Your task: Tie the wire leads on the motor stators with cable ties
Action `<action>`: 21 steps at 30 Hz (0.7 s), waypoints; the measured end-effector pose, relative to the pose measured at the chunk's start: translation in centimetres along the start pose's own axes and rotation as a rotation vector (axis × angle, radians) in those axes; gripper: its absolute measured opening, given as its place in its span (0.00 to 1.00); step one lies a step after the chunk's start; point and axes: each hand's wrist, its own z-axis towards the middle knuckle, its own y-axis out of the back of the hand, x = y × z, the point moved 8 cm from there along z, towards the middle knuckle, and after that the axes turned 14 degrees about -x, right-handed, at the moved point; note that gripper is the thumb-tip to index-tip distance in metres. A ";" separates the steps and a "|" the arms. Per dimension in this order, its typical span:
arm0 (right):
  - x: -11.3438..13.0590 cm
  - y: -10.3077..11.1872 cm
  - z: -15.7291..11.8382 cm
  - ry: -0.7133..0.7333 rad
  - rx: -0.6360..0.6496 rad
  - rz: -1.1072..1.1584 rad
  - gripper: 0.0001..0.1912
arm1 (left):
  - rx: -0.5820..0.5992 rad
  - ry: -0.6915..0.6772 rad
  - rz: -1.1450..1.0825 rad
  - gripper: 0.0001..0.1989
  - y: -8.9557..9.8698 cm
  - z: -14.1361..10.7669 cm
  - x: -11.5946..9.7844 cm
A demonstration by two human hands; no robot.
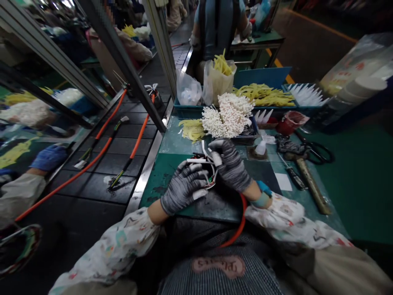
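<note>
A round wired part (211, 180) with a pale rim and thin wires lies in front of me on the bench. My left hand (186, 184), in a grey striped glove with white fingertips, is curled over its left side. A white tube (196, 160) sticks out level above those fingers. My right hand (230, 164), gloved alike, is closed at the part's upper right, its fingertips on a bent white tube (205, 147). What lies under the right fingers is partly hidden. From beneath the right wrist an orange cable (241, 221) curves down toward my lap.
White tubes (227, 114) are heaped ahead, beside yellow strips (264, 95). To the right lie a hammer (313, 186), a screwdriver (296, 176), black scissors (319, 151) and a red cup (290, 123). A conveyor (123, 143) with orange cables runs left; a co-worker's blue glove (49, 157) is beyond.
</note>
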 end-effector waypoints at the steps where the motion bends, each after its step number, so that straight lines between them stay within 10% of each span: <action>1: -0.8 0.4 -0.3 -0.035 0.017 -0.058 0.14 | 0.001 0.005 0.053 0.08 0.5 -0.2 0.4; 4: -2.8 0.0 -1.9 -0.093 0.180 -0.146 0.25 | 0.076 0.006 0.138 0.11 1.7 -0.5 1.1; 15: -2.5 -4.7 0.8 0.064 0.788 -0.055 0.16 | 0.262 -0.478 0.232 0.11 3.2 1.0 -1.3; 21: -1.4 -0.1 2.7 0.158 0.463 -0.464 0.21 | 0.031 -0.295 0.196 0.10 3.7 -0.8 -0.4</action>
